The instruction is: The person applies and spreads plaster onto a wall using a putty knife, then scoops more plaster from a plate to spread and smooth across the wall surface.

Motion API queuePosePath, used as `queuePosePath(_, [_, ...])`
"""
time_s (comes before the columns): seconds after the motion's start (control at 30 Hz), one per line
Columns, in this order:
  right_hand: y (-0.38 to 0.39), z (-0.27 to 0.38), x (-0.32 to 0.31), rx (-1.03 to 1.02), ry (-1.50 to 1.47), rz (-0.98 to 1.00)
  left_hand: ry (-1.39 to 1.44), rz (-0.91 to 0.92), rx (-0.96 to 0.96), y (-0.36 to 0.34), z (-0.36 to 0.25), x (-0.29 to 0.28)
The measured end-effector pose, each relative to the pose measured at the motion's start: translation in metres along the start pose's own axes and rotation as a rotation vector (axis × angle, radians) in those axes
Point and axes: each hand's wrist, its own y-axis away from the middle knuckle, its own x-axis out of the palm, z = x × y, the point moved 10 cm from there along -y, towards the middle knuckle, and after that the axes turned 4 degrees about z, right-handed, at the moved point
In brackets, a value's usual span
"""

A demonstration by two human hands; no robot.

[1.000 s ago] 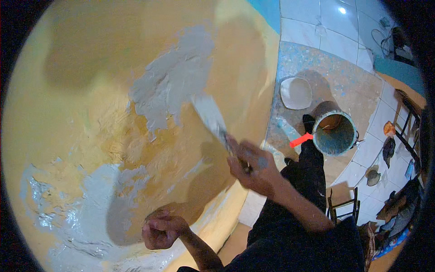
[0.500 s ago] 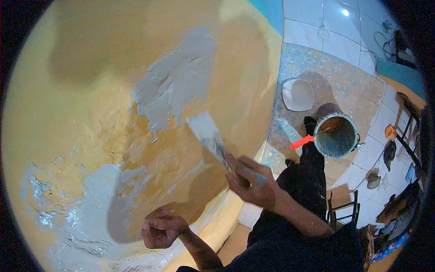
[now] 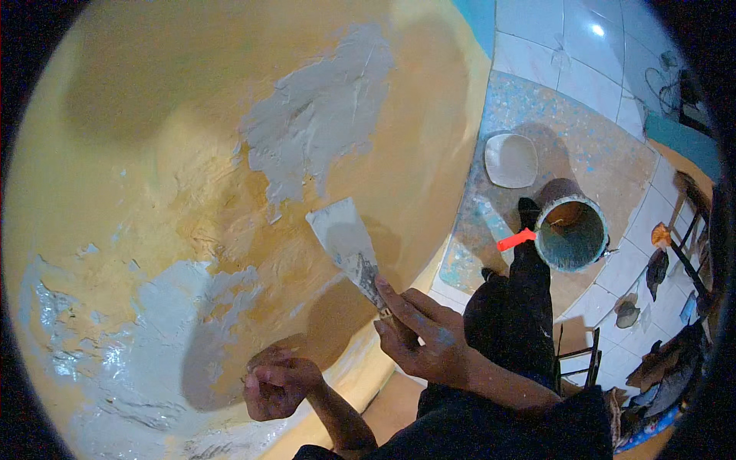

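One scraper (image 3: pixel 353 257) filled our right hand (image 3: pixel 429 333); our left hand (image 3: pixel 280 383) curled, contents unclear; smoothing likely needed a low, steady blade (image 3: pixel 337 228).

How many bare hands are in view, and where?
2: the left hand, curled, at the lower middle before the yellow wall; the right hand, farther right and slightly higher, gripping the scraper.

Blue-smudged on the gripping right hand (image 3: pixel 429 337); whitish-grey, dark-streaked on the scraper (image 3: pixel 345 241) within; yellow-ochre blotched with grey on the wall (image 3: pixel 230 184) beyond; red on the handle (image 3: pixel 515 240) rightward; seemingly blue-green inside the bucket (image 3: pixel 571 244).
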Motion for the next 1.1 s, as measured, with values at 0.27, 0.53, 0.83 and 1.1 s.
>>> queuePosePath(0.27, [-0.077,-0.036,-0.015,-0.128,0.118,-0.145,0.084,0.025,-0.123,0.003,0.011,0.004])
queuePosePath(0.53, [-0.008,-0.022,0.015,-0.155,-0.023,-0.050,0.060,0.084,-0.150,0.005,0.009,0.010])
queuePosePath(0.83, [-0.026,0.014,0.012,-0.079,-0.134,-0.065,-0.048,0.167,0.101,0.000,-0.006,0.015])
queuePosePath(1.1, [-0.055,-0.015,-0.039,0.116,0.040,-0.213,0.112,0.108,-0.040,0.004,0.007,0.009])
